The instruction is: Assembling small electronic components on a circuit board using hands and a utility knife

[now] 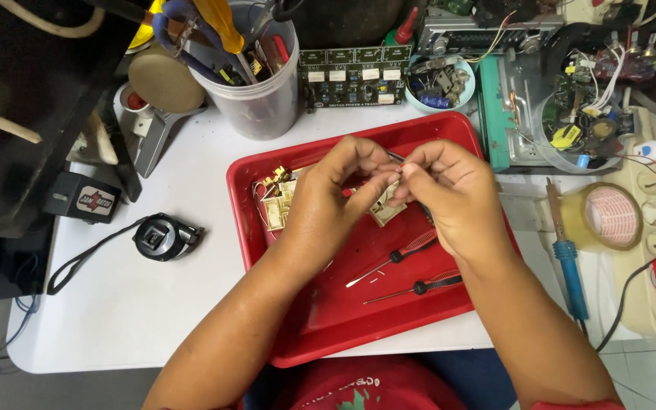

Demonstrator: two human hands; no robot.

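Note:
Both hands meet above a red plastic tray [328, 319] on a white table. My left hand [335, 190] pinches a small cream-coloured electronic part [386, 209] between thumb and fingers. My right hand [449, 193] holds a thin dark tool against the same part; its tip is hidden by my fingers. More cream and brass parts [276, 199] lie piled in the tray's left corner. Two small screwdrivers with red-and-black handles [411, 250] [430, 285] rest in the tray under my right wrist.
A clear tub of hand tools [256, 83] and a green circuit board [354, 76] stand at the back. A blue-handled soldering iron [567, 258], a tape roll [609, 216] and opened electronics [571, 106] sit right. A black headlamp with strap [162, 237] lies left.

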